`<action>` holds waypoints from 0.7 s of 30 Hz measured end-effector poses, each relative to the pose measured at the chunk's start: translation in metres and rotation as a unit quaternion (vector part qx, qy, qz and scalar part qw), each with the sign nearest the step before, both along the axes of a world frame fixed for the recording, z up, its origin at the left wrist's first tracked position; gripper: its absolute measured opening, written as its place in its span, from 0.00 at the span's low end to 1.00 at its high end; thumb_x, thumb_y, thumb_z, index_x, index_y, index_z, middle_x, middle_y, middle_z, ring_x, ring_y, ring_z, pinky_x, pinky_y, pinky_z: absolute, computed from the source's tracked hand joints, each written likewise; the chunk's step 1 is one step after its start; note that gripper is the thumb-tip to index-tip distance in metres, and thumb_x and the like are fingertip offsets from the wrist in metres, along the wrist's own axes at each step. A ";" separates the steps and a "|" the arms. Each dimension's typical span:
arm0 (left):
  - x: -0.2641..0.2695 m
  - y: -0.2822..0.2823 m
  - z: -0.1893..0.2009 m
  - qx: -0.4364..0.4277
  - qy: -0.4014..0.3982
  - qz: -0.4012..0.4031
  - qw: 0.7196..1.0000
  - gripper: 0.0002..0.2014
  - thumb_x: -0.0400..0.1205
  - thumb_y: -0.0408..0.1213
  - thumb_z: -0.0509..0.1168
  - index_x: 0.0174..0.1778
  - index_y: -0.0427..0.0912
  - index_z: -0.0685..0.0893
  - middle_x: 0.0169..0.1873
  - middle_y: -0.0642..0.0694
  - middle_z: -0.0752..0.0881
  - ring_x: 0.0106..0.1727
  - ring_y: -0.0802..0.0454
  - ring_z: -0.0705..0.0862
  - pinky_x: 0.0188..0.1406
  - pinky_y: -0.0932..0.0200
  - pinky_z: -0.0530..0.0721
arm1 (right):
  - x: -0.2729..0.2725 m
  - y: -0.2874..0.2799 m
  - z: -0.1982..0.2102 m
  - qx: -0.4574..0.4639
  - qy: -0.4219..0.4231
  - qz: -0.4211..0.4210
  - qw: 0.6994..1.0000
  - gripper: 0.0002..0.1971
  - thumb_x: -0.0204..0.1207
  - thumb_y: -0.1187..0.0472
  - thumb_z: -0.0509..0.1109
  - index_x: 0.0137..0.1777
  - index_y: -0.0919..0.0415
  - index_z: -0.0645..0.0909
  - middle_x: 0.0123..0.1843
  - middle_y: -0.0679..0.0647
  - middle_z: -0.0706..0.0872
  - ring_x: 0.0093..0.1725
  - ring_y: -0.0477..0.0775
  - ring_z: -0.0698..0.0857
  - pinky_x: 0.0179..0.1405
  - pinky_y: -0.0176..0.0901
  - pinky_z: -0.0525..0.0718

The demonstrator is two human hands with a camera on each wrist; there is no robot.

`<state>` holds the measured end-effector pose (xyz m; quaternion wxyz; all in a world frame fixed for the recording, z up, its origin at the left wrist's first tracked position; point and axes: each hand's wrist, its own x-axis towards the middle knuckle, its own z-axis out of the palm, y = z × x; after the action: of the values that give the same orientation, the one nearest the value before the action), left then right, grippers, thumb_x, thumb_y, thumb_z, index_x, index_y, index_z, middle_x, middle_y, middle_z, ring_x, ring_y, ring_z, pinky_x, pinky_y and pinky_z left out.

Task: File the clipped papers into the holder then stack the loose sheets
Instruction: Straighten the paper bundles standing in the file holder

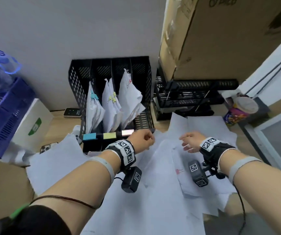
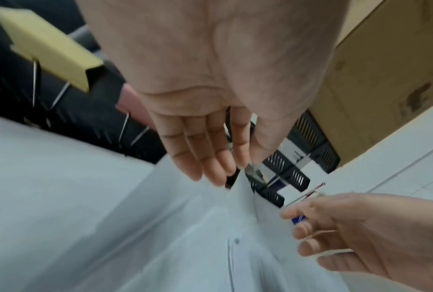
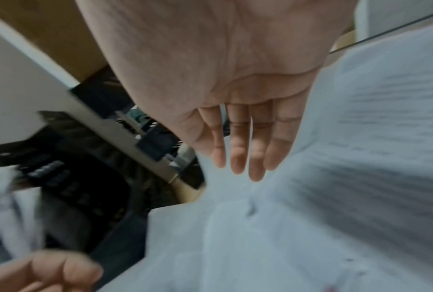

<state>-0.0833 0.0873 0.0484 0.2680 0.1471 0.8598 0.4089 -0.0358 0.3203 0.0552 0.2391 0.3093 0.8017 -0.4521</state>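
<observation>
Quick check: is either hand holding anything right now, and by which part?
Left hand seems to pinch a loose sheet by its raised corner, thumb against forefinger. Right hand holds nothing.

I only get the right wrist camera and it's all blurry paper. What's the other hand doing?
Observer: The left hand seems to pinch the raised corner of a loose sheet between thumb and forefinger.
Operator: Are any papers inside the holder?
Observer: Yes, three clipped bundles stand in the black file holder.
Operator: Does it have labels?
Observer: Blue, yellow and pink sticky notes sit along its front edge.
</observation>
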 end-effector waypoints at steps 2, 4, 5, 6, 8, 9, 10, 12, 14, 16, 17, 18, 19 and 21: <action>0.016 0.018 -0.018 -0.037 -0.056 -0.019 0.998 0.01 0.80 0.37 0.69 0.46 0.44 0.84 0.34 0.49 0.87 0.35 0.51 0.90 0.39 0.55 0.90 | 0.023 0.030 -0.014 0.021 -0.032 -0.013 0.999 0.09 0.83 0.65 0.63 0.56 0.65 0.83 0.40 0.58 0.81 0.36 0.55 0.80 0.36 0.42 0.80; 0.031 0.036 -0.037 -0.057 -0.120 -0.018 0.991 0.02 0.81 0.36 0.70 0.45 0.42 0.84 0.34 0.46 0.88 0.36 0.48 0.90 0.44 0.51 0.91 | 0.042 0.051 -0.030 0.023 -0.065 -0.012 0.998 0.09 0.82 0.65 0.64 0.57 0.66 0.83 0.39 0.57 0.80 0.35 0.54 0.78 0.36 0.43 0.79; 0.039 0.044 -0.045 -0.066 -0.149 -0.018 0.986 0.03 0.81 0.36 0.71 0.43 0.41 0.84 0.34 0.44 0.89 0.35 0.48 0.91 0.45 0.50 0.92 | 0.049 0.058 -0.038 0.029 -0.073 0.002 0.997 0.11 0.82 0.63 0.64 0.59 0.66 0.83 0.40 0.56 0.81 0.35 0.53 0.79 0.36 0.44 0.80; 0.047 0.052 -0.052 -0.072 -0.178 -0.017 0.981 0.04 0.81 0.36 0.71 0.43 0.40 0.84 0.34 0.42 0.90 0.35 0.48 0.91 0.47 0.49 0.92 | 0.056 0.064 -0.047 0.036 -0.079 0.022 0.996 0.13 0.81 0.62 0.65 0.62 0.66 0.83 0.42 0.55 0.82 0.37 0.54 0.80 0.39 0.47 0.82; 0.061 0.067 -0.065 -0.073 -0.231 -0.007 0.970 0.07 0.81 0.36 0.72 0.44 0.35 0.86 0.39 0.35 0.92 0.39 0.44 0.91 0.51 0.47 0.91 | 0.066 0.071 -0.059 0.030 -0.088 0.057 0.994 0.15 0.81 0.61 0.64 0.63 0.70 0.82 0.46 0.58 0.82 0.42 0.57 0.80 0.44 0.50 0.82; 0.067 0.074 -0.072 -0.072 -0.251 0.009 0.965 0.07 0.80 0.36 0.73 0.44 0.34 0.86 0.43 0.32 0.92 0.41 0.42 0.90 0.53 0.45 0.91 | 0.070 0.074 -0.064 0.021 -0.093 0.066 0.993 0.16 0.81 0.62 0.64 0.62 0.72 0.81 0.46 0.59 0.82 0.43 0.58 0.80 0.43 0.50 0.80; 0.073 0.080 -0.077 -0.071 -0.265 0.026 0.961 0.08 0.79 0.36 0.73 0.42 0.33 0.87 0.44 0.31 0.92 0.42 0.41 0.90 0.55 0.44 0.91 | 0.074 0.076 -0.068 0.017 -0.097 0.072 0.992 0.15 0.80 0.63 0.63 0.60 0.73 0.82 0.46 0.60 0.82 0.44 0.58 0.81 0.43 0.49 0.80; 0.083 0.091 -0.090 -0.074 -0.267 0.050 0.960 0.10 0.77 0.40 0.75 0.40 0.34 0.88 0.41 0.35 0.92 0.39 0.42 0.88 0.55 0.45 0.91 | 0.080 0.079 -0.075 0.011 -0.091 0.081 0.993 0.13 0.80 0.63 0.63 0.58 0.69 0.83 0.47 0.59 0.84 0.45 0.56 0.82 0.43 0.46 0.81; 0.094 0.101 -0.097 -0.061 -0.261 0.078 0.960 0.09 0.75 0.41 0.77 0.39 0.40 0.87 0.37 0.39 0.89 0.36 0.45 0.86 0.45 0.53 0.91 | 0.084 0.082 -0.082 0.009 -0.073 0.091 0.993 0.13 0.79 0.62 0.63 0.57 0.66 0.84 0.47 0.58 0.85 0.45 0.56 0.84 0.43 0.45 0.81; 0.103 0.109 -0.103 -0.050 -0.242 0.114 0.962 0.09 0.72 0.38 0.79 0.35 0.44 0.84 0.36 0.40 0.88 0.36 0.46 0.85 0.39 0.55 0.88 | 0.088 0.085 -0.088 0.010 -0.060 0.100 0.993 0.12 0.78 0.61 0.64 0.57 0.60 0.86 0.49 0.57 0.88 0.50 0.58 0.88 0.44 0.45 0.83; 0.107 0.113 -0.104 -0.045 -0.235 0.130 0.962 0.10 0.70 0.36 0.80 0.33 0.45 0.83 0.34 0.40 0.87 0.35 0.46 0.85 0.41 0.52 0.88 | 0.089 0.086 -0.090 0.009 -0.055 0.107 0.993 0.12 0.78 0.60 0.65 0.58 0.59 0.85 0.52 0.56 0.88 0.54 0.57 0.88 0.46 0.45 0.84; 0.110 0.117 -0.104 -0.033 -0.230 0.147 0.961 0.12 0.70 0.33 0.79 0.30 0.45 0.81 0.31 0.41 0.85 0.33 0.46 0.84 0.42 0.49 0.88 | 0.089 0.086 -0.090 0.005 -0.057 0.114 0.992 0.12 0.79 0.61 0.65 0.59 0.59 0.85 0.54 0.56 0.88 0.56 0.57 0.87 0.46 0.45 0.84; 0.112 0.120 -0.105 -0.023 -0.224 0.160 0.961 0.13 0.72 0.30 0.77 0.28 0.44 0.79 0.28 0.42 0.83 0.31 0.46 0.82 0.39 0.50 0.87 | 0.089 0.087 -0.091 0.000 -0.059 0.116 0.991 0.12 0.80 0.61 0.64 0.60 0.59 0.84 0.56 0.57 0.87 0.57 0.58 0.87 0.46 0.46 0.84; 0.116 0.125 -0.099 0.000 -0.211 0.179 0.961 0.15 0.77 0.28 0.71 0.27 0.45 0.77 0.25 0.44 0.79 0.27 0.48 0.78 0.34 0.56 0.83 | 0.086 0.089 -0.089 -0.006 -0.066 0.127 0.990 0.13 0.80 0.61 0.64 0.63 0.59 0.82 0.61 0.58 0.85 0.60 0.61 0.86 0.48 0.48 0.85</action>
<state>0.0330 0.2120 -0.0509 0.3661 -0.0985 0.7960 0.4718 0.0498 0.4096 -0.0337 0.3493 0.2327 0.8142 -0.4012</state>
